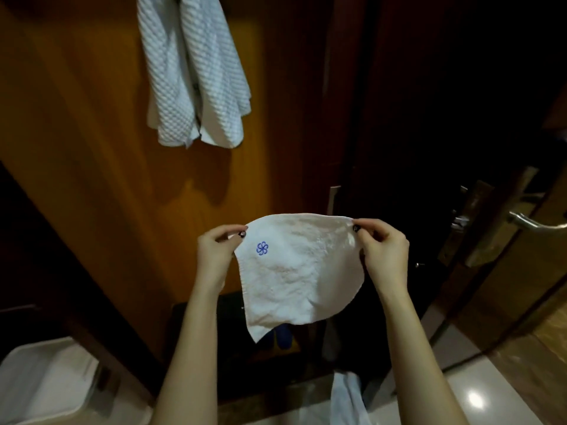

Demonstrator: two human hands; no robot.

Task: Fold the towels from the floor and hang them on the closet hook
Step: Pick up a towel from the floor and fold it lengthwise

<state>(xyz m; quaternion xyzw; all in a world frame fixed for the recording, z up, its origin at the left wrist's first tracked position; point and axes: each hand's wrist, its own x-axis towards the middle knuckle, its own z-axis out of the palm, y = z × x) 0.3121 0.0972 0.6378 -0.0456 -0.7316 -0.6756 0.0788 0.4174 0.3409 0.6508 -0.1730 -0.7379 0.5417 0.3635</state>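
Note:
A small white towel (299, 271) with a blue flower emblem hangs spread in front of me. My left hand (216, 256) pinches its upper left corner and my right hand (383, 251) pinches its upper right corner. Above, a white waffle-textured towel (190, 72) hangs folded against the orange wooden closet panel (76, 148); the hook itself is hidden. On the floor near my right forearm lies another pale towel (348, 400).
A white lined bin (43, 384) stands at the lower left. A dark door with a metal handle (534, 222) is open at the right. Dark shoes or slippers (283, 335) sit low inside the closet. Glossy floor tiles (478, 397) show at the lower right.

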